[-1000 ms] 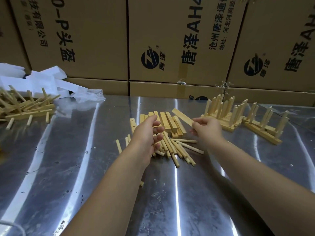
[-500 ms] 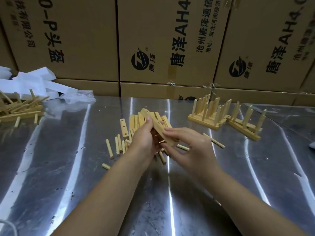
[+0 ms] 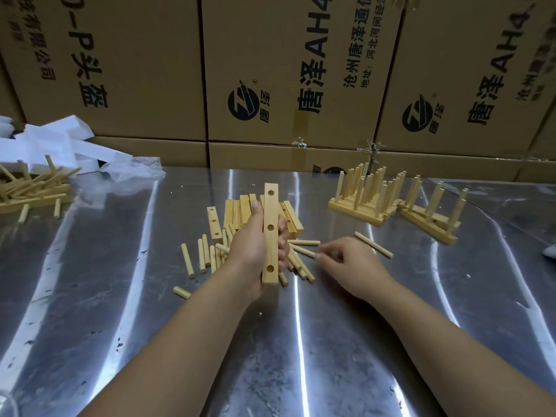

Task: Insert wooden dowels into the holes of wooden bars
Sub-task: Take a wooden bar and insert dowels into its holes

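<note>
My left hand (image 3: 251,251) grips a wooden bar (image 3: 270,236) with three empty holes, held lengthwise above the table, its holed face up. Under and around it lie several loose dowels (image 3: 204,255) and a stack of plain bars (image 3: 240,210). My right hand (image 3: 350,264) is low over the table to the right, its fingertips pinching the end of a loose dowel (image 3: 302,251). Another dowel (image 3: 374,244) lies just beyond that hand.
Finished bars with upright dowels (image 3: 365,195) stand at the back right, with another set (image 3: 430,216) beside them. A heap of assembled pieces (image 3: 28,191) and white foam (image 3: 57,142) lie at the far left. Cardboard boxes (image 3: 279,70) wall the back of the steel table (image 3: 301,341).
The bar has passed from both hands into my left hand alone and turned lengthwise. My right hand has let go of it and dropped to a dowel on the table.
</note>
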